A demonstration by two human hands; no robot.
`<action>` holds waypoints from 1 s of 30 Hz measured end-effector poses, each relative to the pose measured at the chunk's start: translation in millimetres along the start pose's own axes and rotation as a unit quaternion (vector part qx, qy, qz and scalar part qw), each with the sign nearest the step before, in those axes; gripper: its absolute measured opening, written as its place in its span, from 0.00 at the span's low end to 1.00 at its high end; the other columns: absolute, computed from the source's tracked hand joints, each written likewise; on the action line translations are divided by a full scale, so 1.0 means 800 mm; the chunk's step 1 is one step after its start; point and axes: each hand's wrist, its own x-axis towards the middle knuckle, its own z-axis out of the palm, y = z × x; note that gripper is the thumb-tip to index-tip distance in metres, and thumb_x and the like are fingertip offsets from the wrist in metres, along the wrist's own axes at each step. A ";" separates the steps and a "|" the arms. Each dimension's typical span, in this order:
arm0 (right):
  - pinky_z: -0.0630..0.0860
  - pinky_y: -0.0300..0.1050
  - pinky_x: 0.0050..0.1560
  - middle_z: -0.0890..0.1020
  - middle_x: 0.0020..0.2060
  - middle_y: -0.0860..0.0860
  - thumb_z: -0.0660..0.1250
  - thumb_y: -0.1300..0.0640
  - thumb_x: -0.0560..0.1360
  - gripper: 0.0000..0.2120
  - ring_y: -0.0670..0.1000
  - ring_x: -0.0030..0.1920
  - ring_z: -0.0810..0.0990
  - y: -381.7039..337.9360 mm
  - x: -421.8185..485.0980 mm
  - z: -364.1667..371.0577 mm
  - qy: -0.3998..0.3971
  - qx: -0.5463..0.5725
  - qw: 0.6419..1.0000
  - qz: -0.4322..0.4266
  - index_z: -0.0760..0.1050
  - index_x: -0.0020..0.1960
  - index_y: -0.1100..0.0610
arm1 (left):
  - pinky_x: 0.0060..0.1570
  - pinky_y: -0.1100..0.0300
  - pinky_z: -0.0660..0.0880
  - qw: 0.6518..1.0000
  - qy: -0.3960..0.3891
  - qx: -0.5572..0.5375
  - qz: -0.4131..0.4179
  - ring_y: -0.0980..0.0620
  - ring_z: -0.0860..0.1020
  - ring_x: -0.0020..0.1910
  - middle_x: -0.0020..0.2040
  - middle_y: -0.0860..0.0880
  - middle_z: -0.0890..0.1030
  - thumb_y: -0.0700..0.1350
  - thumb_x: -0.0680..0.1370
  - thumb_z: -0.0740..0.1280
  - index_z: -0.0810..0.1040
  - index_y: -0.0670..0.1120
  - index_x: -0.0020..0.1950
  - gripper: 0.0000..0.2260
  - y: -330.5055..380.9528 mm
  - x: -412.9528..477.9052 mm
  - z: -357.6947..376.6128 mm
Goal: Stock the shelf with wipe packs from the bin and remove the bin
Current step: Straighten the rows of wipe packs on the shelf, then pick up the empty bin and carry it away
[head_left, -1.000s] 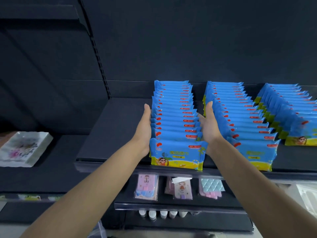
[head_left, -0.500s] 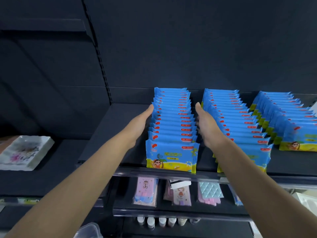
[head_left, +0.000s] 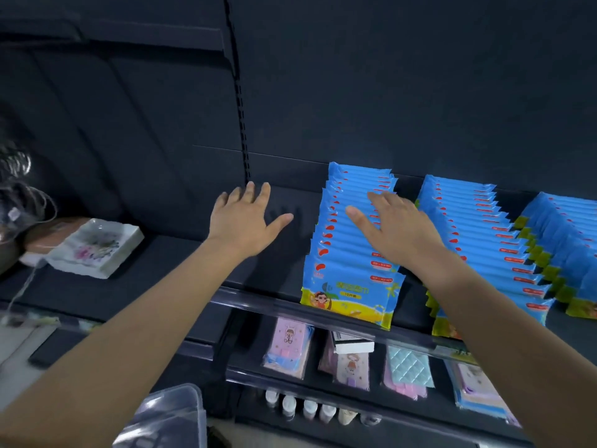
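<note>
Head view, the only one here: both hands are flat and spread, holding nothing. Left hand [head_left: 240, 221] hovers over a bare bit of shelf [head_left: 274, 263], with the nearest row [head_left: 349, 286] of packs just to its right. Right hand [head_left: 397, 231] is palm down over that same row, and I can't tell if it actually touches the tops. Second row [head_left: 484, 240] and third row [head_left: 568, 234] sit off to the right of the right hand, all leaning neatly. The bin [head_left: 174, 412] is low down under the left forearm. It's see-through plastic, and I can't make out whether any packs are in it.

My take: this looks like tidying the row. Pat the tops lightly and square the sides instead of shoving, since those packs lean on each other and one hard push could domino the lot. After that, check the bin, and if it's empty grab it by the rim with both hands
</note>
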 end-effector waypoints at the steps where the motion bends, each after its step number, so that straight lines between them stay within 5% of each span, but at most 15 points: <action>1: 0.63 0.57 0.70 0.63 0.74 0.54 0.38 0.28 0.70 0.43 0.56 0.73 0.60 -0.004 0.003 -0.003 -0.005 0.007 1.000 -0.011 0.57 0.76 0.54 | 0.73 0.48 0.54 1.000 0.007 0.002 -0.013 0.44 0.57 0.75 0.77 0.44 0.57 0.70 0.75 0.42 0.47 0.49 0.78 0.38 -0.006 -0.008 0.000; 11: 0.57 0.51 0.73 0.64 0.73 0.56 0.60 0.41 0.77 0.29 0.55 0.74 0.58 -0.107 -0.019 -0.008 0.058 0.164 0.960 -0.221 0.65 0.72 0.57 | 0.70 0.44 0.59 0.973 0.017 0.038 -0.228 0.40 0.61 0.72 0.74 0.41 0.62 0.74 0.72 0.43 0.50 0.46 0.78 0.43 -0.067 -0.165 -0.030; 17: 0.64 0.43 0.65 0.70 0.68 0.50 0.64 0.43 0.76 0.26 0.50 0.67 0.68 -0.186 -0.095 0.005 -0.022 0.289 0.903 -0.319 0.67 0.70 0.54 | 0.65 0.46 0.63 0.932 0.017 0.075 -0.355 0.40 0.67 0.68 0.71 0.42 0.68 0.74 0.71 0.46 0.56 0.46 0.76 0.43 -0.093 -0.305 -0.021; 21: 0.68 0.43 0.57 0.74 0.63 0.50 0.66 0.42 0.74 0.27 0.51 0.62 0.74 -0.226 -0.145 0.023 -0.126 0.302 0.900 -0.289 0.69 0.68 0.54 | 0.64 0.46 0.63 0.909 -0.025 0.060 -0.412 0.40 0.69 0.66 0.70 0.43 0.69 0.75 0.71 0.44 0.56 0.47 0.76 0.42 -0.110 -0.395 0.002; 26: 0.69 0.45 0.59 0.73 0.65 0.50 0.66 0.40 0.73 0.30 0.53 0.63 0.73 -0.273 -0.188 0.062 -0.250 0.252 0.909 -0.220 0.68 0.69 0.55 | 0.64 0.46 0.64 0.889 -0.055 0.045 -0.452 0.40 0.68 0.67 0.68 0.43 0.70 0.75 0.71 0.45 0.60 0.47 0.73 0.41 -0.153 -0.483 0.036; 30: 0.80 0.52 0.50 0.76 0.55 0.52 0.70 0.42 0.71 0.23 0.53 0.53 0.77 -0.313 -0.214 0.091 -0.317 0.351 0.876 -0.095 0.74 0.58 0.57 | 0.64 0.44 0.65 0.878 -0.096 0.003 -0.468 0.39 0.68 0.68 0.71 0.42 0.68 0.74 0.72 0.45 0.59 0.47 0.74 0.41 -0.200 -0.533 0.068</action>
